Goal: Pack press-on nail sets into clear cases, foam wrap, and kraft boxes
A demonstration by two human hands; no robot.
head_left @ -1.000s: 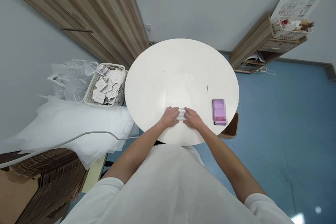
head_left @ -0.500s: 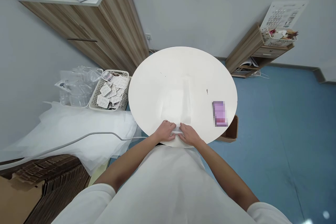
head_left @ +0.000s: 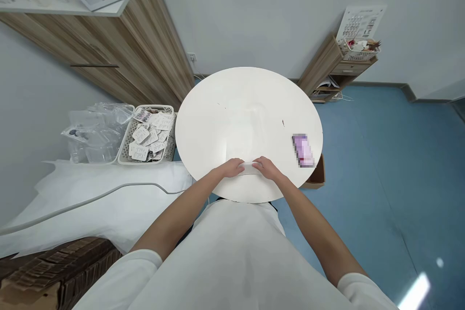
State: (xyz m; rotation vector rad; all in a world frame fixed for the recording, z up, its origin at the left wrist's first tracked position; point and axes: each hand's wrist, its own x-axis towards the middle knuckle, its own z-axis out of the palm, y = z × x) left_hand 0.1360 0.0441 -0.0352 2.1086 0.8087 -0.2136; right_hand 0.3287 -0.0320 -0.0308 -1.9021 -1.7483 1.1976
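A thin white sheet (head_left: 250, 169), folded or rolled into a narrow strip, lies on the round white table (head_left: 203, 121) near its front edge. My left hand (head_left: 233, 168) is closed on the strip's left end. On its right end, my right hand (head_left: 267, 168) grips it the same way, fingers curled. Between the hands the strip's middle is visible, while its ends are hidden under my fingers. Whether the sheet is paper or plastic film I cannot tell. To the right on the tabletop rests a blurred purple and pink rectangular object (head_left: 303, 150).
At left stand a white basket of printed cards (head_left: 147, 138) and clear plastic bags (head_left: 100, 131). White sheets (head_left: 109, 198) with a grey cable lie nearer, above stacked brown cardboard (head_left: 72, 266). A cardboard box (head_left: 317, 174) sits under the table's right side.
Both hands have moved forward, away from my body, and slightly apart with the strip. The sheet's flat part beyond them now looks shorter. My view has shifted a little.
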